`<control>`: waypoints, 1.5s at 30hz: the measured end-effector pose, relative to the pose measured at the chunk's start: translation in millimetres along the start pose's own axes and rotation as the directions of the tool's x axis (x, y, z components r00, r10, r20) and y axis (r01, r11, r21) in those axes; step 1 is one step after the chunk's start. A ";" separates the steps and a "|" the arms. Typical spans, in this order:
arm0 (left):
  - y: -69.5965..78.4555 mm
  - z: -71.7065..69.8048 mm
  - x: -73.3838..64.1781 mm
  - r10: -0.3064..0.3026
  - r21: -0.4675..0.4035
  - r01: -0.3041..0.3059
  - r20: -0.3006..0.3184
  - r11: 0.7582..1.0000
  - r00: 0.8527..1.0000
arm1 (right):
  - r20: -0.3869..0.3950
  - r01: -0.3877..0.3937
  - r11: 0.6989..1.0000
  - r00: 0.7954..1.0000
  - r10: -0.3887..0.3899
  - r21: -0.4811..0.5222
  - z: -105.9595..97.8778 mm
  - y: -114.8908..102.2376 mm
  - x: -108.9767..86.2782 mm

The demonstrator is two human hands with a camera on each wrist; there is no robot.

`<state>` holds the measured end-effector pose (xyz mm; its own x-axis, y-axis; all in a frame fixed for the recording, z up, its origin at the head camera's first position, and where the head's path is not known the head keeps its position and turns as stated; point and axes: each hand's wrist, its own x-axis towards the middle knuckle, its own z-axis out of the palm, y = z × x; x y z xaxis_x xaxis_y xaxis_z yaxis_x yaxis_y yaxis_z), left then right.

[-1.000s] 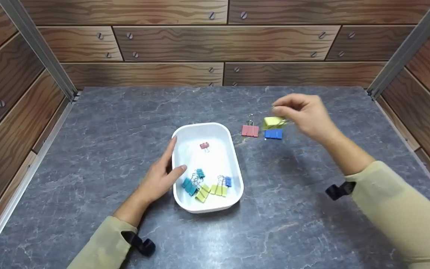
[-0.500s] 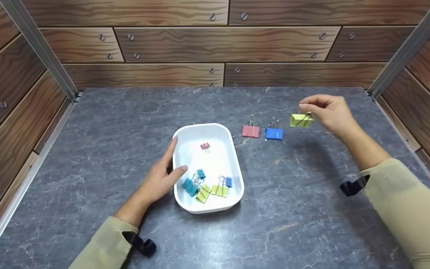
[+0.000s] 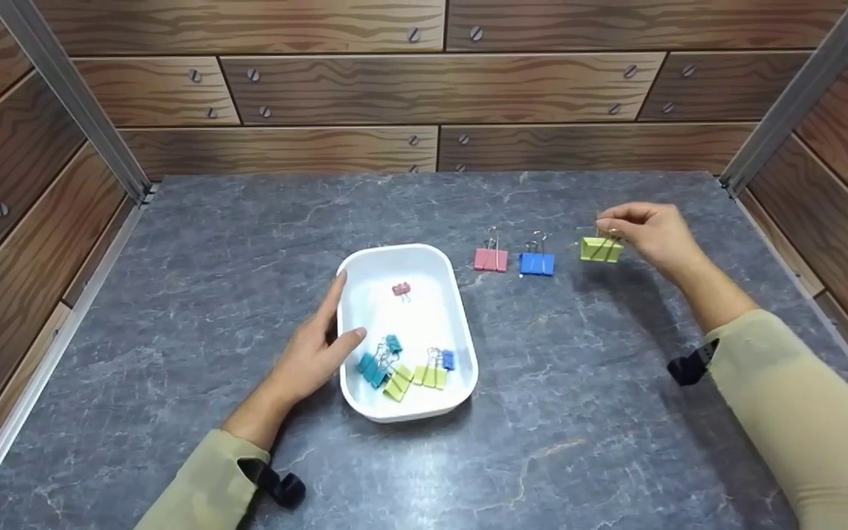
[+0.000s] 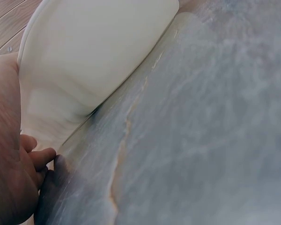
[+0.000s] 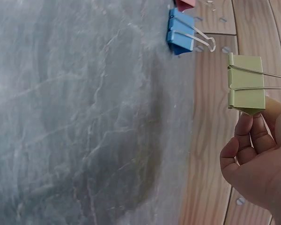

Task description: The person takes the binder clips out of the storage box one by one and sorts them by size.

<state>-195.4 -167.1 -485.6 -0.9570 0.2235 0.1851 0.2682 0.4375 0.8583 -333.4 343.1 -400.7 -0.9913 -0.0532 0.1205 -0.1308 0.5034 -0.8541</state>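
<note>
My right hand (image 3: 652, 234) pinches a large yellow-green binder clip (image 3: 601, 250) by its wire handles. In the right wrist view that yellow binder clip (image 5: 246, 84) hangs from the fingers, its body below them in the head view, just above the table. To its left a blue binder clip (image 3: 536, 264) and a pink binder clip (image 3: 490, 260) stand in a row with handles up. My left hand (image 3: 313, 355) holds the left side of a white plastic tub (image 3: 467, 324), thumb over the rim and fingers along the outer wall.
Inside the tub lie a small red clip (image 3: 401, 288), teal clips (image 3: 372, 369), yellow clips (image 3: 431, 377) and a small blue clip (image 3: 448, 359). The grey marbled table (image 3: 578, 442) is bounded by wood-patterned walls (image 3: 321, 88) at the back and sides.
My right hand has carried the yellow binder clip rightward past the blue one, then lowered it toward the table. The left hand and tub have stayed in place.
</note>
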 end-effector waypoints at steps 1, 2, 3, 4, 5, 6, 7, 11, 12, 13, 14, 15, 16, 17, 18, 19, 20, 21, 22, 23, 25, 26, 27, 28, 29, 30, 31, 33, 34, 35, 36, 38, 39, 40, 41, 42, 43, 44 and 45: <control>-0.3 0.0 0.0 -0.002 0.003 0.002 0.002 1.000 1.000 | 0.007 -0.008 1.000 1.000 0.008 0.000 0.6 2.0 0.8; -0.1 -0.1 0.0 -0.004 0.004 0.004 0.004 1.000 1.000 | 0.014 -0.014 1.000 1.000 0.014 -0.003 1.2 4.1 1.6; 0.3 -0.2 0.0 -0.006 0.006 0.006 0.005 1.000 1.000 | 0.021 -0.021 1.000 1.000 0.021 -0.010 2.0 5.9 2.5; 0.8 -0.4 0.0 -0.009 0.006 0.009 0.006 1.000 1.000 | 0.029 -0.025 1.000 0.999 0.025 -0.015 3.0 7.6 3.6; 0.7 -0.5 0.3 -0.010 0.006 0.010 0.005 1.000 1.000 | 0.034 -0.028 0.999 0.999 0.029 -0.021 4.2 8.8 4.5; 0.8 -0.6 0.7 -0.010 0.006 0.010 0.006 1.000 1.000 | 0.039 -0.028 0.999 0.999 0.029 -0.022 5.4 8.7 4.9; 1.3 -1.0 0.6 -0.011 0.006 0.011 0.004 1.000 1.000 | 0.045 -0.023 0.999 0.999 0.024 -0.026 6.9 9.8 5.8; 0.6 -0.8 0.1 -0.008 0.008 0.008 0.003 1.000 1.000 | 0.053 -0.019 0.998 0.998 0.022 -0.055 11.5 13.4 8.3; 0.7 -0.7 0.0 -0.007 0.009 0.007 0.003 1.000 1.000 | 0.054 -0.021 0.998 0.998 0.024 -0.064 12.4 14.5 8.7; 0.4 -0.5 -0.2 -0.008 0.009 0.007 0.002 1.000 1.000 | 0.053 -0.022 0.997 0.998 0.026 -0.072 13.3 16.8 9.8; 0.1 -0.2 0.0 -0.009 0.007 0.009 0.004 1.000 1.000 | 0.054 -0.027 0.997 0.998 0.031 -0.071 14.1 17.6 10.3; 0.0 -0.2 0.2 -0.010 0.004 0.010 0.006 1.000 1.000 | 0.055 -0.033 0.997 0.998 0.037 -0.070 14.9 18.6 10.9; 0.0 -0.3 0.3 -0.014 0.002 0.014 0.006 1.000 1.000 | 0.057 -0.036 0.997 0.998 0.040 -0.066 15.7 19.4 11.3; -0.1 -0.4 0.5 -0.017 -0.001 0.017 0.007 1.000 1.000 | 0.058 -0.038 0.997 0.997 0.042 -0.062 16.6 20.5 12.0; -0.2 -0.5 0.6 -0.020 -0.003 0.020 0.006 1.000 1.000 | 0.062 -0.039 0.998 0.997 0.043 -0.057 17.6 21.4 12.5; -0.2 -0.6 0.6 -0.022 -0.003 0.022 0.006 1.000 1.000 | 0.066 -0.040 0.998 0.997 0.043 -0.052 18.4 22.4 13.0; -0.3 -0.6 0.6 -0.024 -0.004 0.024 0.007 1.000 1.000 | 0.069 -0.041 0.998 0.997 0.045 -0.055 19.1 23.5 13.5; -0.2 -0.8 0.3 -0.025 -0.002 0.025 0.006 1.000 1.000 | 0.072 -0.043 0.997 0.996 0.047 -0.061 19.6 24.5 13.9; -0.3 -0.8 0.1 -0.025 -0.001 0.025 0.005 1.000 1.000 | 0.075 -0.042 0.997 0.996 0.047 -0.067 20.1 25.5 14.4; -0.3 -0.8 0.0 -0.023 0.001 0.023 0.003 1.000 1.000 | 0.076 -0.043 0.996 0.996 0.049 -0.075 20.5 26.6 14.9; -0.2 -0.7 -0.1 -0.018 0.001 0.018 0.002 1.000 1.000 | 0.075 -0.047 0.995 0.996 0.054 -0.086 21.0 29.0 16.2; -0.1 -0.6 -0.1 -0.015 0.001 0.015 0.002 1.000 1.000 | 0.075 -0.052 0.995 0.995 0.059 -0.087 21.2 30.2 16.7; -0.2 -0.4 -0.1 -0.015 0.001 0.015 0.002 1.000 1.000 | 0.076 -0.057 0.995 0.995 0.063 -0.083 21.5 31.4 17.1; 0.0 -0.4 -0.2 -0.016 0.003 0.016 0.002 1.000 1.000 | 0.079 -0.062 0.995 0.995 0.068 -0.081 21.7 32.8 17.6; -0.1 -0.3 -0.2 -0.018 0.003 0.018 0.003 1.000 1.000 | 0.082 -0.068 0.995 0.994 0.074 -0.076 22.0 34.2 17.9; -0.2 -0.3 -0.3 -0.020 0.002 0.020 0.003 1.000 1.000 | 0.086 -0.075 0.995 0.993 0.081 -0.072 22.3 35.6 18.1; -0.4 -0.1 -0.3 -0.021 0.001 0.021 0.003 1.000 1.000 | 0.090 -0.079 0.994 0.992 0.085 -0.069 22.8 37.0 18.3; -0.6 -0.2 -0.3 -0.025 0.003 0.025 0.001 1.000 1.000 | 0.095 -0.083 0.994 0.991 0.089 -0.067 23.7 39.3 18.5; -0.4 -0.4 -0.1 -0.024 0.003 0.024 0.000 1.000 1.000 | 0.096 -0.085 0.994 0.991 0.092 -0.070 24.3 40.1 18.6; -0.6 -0.5 0.1 -0.021 0.003 0.021 -0.001 1.000 1.000 | 0.096 -0.087 0.993 0.991 0.094 -0.074 24.8 40.9 18.8; -0.7 -0.7 0.2 -0.022 0.007 0.022 -0.002 1.000 1.000 | 0.096 -0.089 0.993 0.991 0.097 -0.078 25.4 41.4 19.0; -0.5 -1.1 0.5 -0.025 0.014 0.025 -0.003 1.000 1.000 | 0.096 -0.093 0.992 0.990 0.102 -0.089 26.4 42.0 19.7; -0.5 -1.1 0.5 -0.023 0.015 0.023 -0.004 1.000 1.000 | 0.097 -0.097 0.991 0.990 0.106 -0.095 26.8 42.1 19.9; -0.8 -1.0 0.7 -0.027 0.016 0.027 -0.004 1.000 1.000 | 0.100 -0.100 0.990 0.989 0.110 -0.102 27.1 42.2 20.2; -0.9 -0.9 0.6 -0.031 0.018 0.031 -0.004 0.999 1.000 | 0.102 -0.103 0.989 0.988 0.114 -0.107 27.3 42.3 20.4; -1.0 -0.7 0.7 -0.031 0.018 0.031 -0.003 0.999 1.000 | 0.102 -0.107 0.988 0.988 0.119 -0.111 27.5 42.1 20.4; -0.9 -0.6 0.7 -0.029 0.017 0.029 -0.003 0.999 1.000 | 0.102 -0.110 0.987 0.987 0.122 -0.116 27.5 42.2 20.4; -1.0 -0.2 0.7 -0.022 0.009 0.022 0.000 1.000 1.000 | 0.102 -0.113 0.986 0.987 0.125 -0.119 27.6 42.3 20.5; -1.1 0.0 0.7 -0.015 0.001 0.015 0.003 1.000 1.000 | 0.101 -0.115 0.986 0.987 0.127 -0.122 27.5 42.5 20.6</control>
<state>-196.3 -167.4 -486.4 -0.9606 0.2192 0.1709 0.2539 0.4419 0.8604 -359.9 339.7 -448.4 -0.9963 -0.0755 -0.0410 -0.0133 0.6075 -0.7942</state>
